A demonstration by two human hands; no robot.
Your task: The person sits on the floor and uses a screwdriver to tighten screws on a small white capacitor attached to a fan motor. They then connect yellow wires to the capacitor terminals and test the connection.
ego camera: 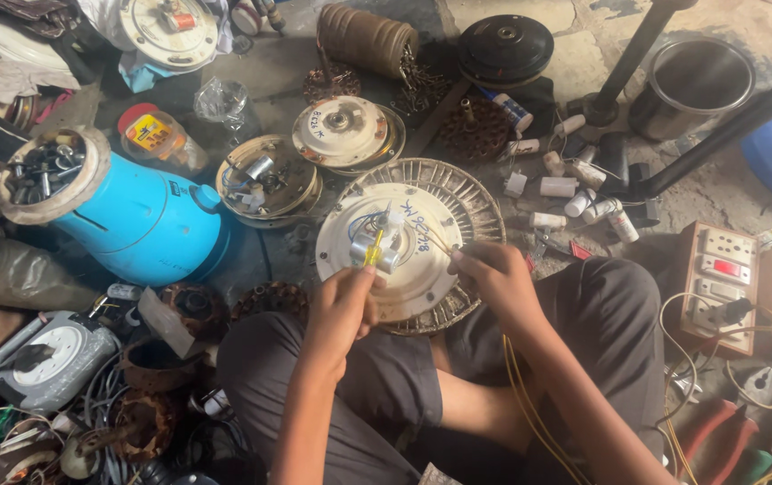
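- The person is sitting cross-legged on the floor, a white ceiling-fan motor (408, 247) resting on the knees.
- The left hand (343, 305) is pinching a yellow-handled tester (373, 250), fingers clamped on it, tip at the motor's hub.
- The right hand (494, 278) is gripping thin yellow wires (440, 241), fingers together.
- Beyond the fingers, more fan motors (341, 130) and white capacitors (558, 187) are lying.
- Probing looks under way; steadiness matters.

Upper left I see a clear jar (163, 139) lying on the floor, red lid, yellow-and-red label (149, 131). Far right, a pale switchboard (715, 274) carries one small red rectangular plate (726, 267). No screens.
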